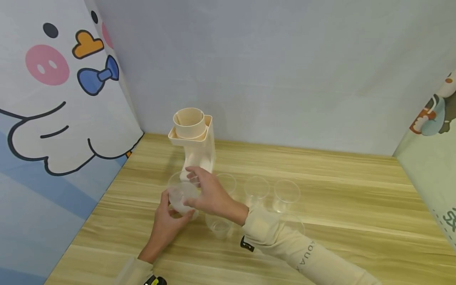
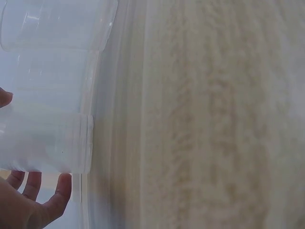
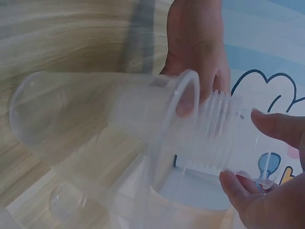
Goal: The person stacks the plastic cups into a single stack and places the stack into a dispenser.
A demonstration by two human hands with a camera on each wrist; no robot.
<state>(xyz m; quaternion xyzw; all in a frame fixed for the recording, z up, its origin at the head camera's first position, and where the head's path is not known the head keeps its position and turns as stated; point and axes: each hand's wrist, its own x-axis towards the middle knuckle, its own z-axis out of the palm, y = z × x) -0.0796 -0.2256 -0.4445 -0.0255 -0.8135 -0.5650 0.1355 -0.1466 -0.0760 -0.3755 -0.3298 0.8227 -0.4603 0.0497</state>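
Observation:
A stack of clear plastic cups (image 1: pixel 182 194) is held in my left hand (image 1: pixel 167 223), whose fingers and thumb wrap around its side. Several close-set rims of that stack (image 3: pixel 217 129) show in the right wrist view. My right hand (image 1: pixel 210 194) reaches over from the right, thumb and fingers either side of a clear cup (image 3: pixel 252 148) at the stack's rim end. The left wrist view shows the left fingers (image 2: pixel 33 183) against the stack (image 2: pixel 43 143). A large clear cup (image 3: pixel 86 109) overlaps the stack in the right wrist view.
A cream stand with a round tube on top (image 1: pixel 192 132) is at the back, just beyond my hands. Several clear cups stand to the right, including a back-row cup (image 1: pixel 256 188), a far-right cup (image 1: pixel 286 192) and a front cup (image 1: pixel 219 227). Printed cloth walls border the wooden table (image 1: pixel 338 253).

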